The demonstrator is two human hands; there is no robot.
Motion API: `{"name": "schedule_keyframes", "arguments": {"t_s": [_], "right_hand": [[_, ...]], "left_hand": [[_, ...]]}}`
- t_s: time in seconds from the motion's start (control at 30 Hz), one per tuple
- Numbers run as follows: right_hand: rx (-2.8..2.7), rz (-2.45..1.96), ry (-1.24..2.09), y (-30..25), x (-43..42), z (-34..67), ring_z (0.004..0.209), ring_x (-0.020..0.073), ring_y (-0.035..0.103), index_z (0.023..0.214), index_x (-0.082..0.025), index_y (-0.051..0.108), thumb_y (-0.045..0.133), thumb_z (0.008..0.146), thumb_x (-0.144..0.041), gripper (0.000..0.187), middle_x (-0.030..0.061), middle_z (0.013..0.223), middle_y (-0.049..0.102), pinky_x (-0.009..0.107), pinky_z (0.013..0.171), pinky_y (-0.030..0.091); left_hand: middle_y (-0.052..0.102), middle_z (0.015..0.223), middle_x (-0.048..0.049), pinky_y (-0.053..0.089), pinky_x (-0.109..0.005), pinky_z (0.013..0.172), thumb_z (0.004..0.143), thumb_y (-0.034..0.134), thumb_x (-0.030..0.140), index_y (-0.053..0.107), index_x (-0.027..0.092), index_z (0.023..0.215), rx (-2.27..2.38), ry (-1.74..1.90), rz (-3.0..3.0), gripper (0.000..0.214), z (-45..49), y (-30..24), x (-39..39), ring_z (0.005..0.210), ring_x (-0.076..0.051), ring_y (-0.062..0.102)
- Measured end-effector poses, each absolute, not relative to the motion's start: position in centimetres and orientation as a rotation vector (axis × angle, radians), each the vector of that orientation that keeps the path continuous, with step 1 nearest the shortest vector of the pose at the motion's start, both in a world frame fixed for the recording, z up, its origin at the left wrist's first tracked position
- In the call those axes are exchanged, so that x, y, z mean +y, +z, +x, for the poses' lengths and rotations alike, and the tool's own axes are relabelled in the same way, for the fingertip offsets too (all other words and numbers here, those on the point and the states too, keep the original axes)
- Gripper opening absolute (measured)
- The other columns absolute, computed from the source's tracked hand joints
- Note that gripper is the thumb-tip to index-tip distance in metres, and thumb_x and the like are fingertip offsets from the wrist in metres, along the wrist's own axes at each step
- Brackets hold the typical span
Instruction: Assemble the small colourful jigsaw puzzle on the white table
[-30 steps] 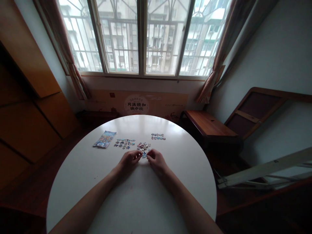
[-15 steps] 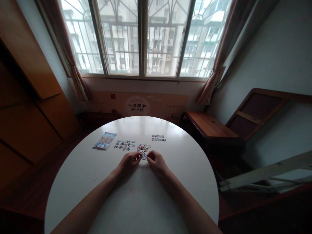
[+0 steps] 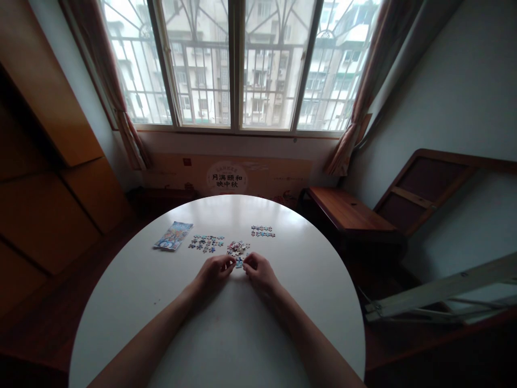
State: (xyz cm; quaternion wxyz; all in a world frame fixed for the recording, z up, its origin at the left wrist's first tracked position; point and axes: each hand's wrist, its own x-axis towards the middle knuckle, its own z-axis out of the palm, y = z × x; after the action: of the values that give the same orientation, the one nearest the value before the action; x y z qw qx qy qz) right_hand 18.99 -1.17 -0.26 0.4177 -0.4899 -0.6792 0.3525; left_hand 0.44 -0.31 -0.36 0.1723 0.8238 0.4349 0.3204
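Together, left hand (image 3: pixel 215 271) and right hand (image 3: pixel 259 271) fingers pinch a puzzle piece (image 3: pixel 239 263).

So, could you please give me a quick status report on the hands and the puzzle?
Left hand and right hand on the table, fingers pinching one puzzle piece between them. Loose pile just beyond. Nothing blocking the hands.

puzzle pieces (image 3: pixel 238 248) on table (image 3: pixel 315 280)

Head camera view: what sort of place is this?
Probably a living room in a flat: a round white table with small colourful jigsaw pieces on it, a wide barred window facing apartment blocks, and a brown wooden bench.
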Motion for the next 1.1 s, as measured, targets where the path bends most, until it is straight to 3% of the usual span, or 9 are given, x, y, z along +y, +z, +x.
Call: {"name": "schedule_keyframes", "arguments": {"t_s": [1.1], "right_hand": [[-1.734, -1.23, 0.888, -0.07, -1.3, 19.2, 0.055, 0.012, 0.054, 0.072, -0.016, 0.057, 0.054, 0.073, -0.02, 0.006, -0.0005, 0.059, 0.059, 0.022, 0.055, 0.041]], "left_hand": [[0.062, 0.065, -0.0004, 0.039, -0.019, 0.057, 0.084, 0.05, 0.026, 0.066, 0.016, 0.085, 1.25, 0.875, 2.373, 0.018, 0.43, -0.19, -0.52, 0.056, -0.01, 0.053]]}}
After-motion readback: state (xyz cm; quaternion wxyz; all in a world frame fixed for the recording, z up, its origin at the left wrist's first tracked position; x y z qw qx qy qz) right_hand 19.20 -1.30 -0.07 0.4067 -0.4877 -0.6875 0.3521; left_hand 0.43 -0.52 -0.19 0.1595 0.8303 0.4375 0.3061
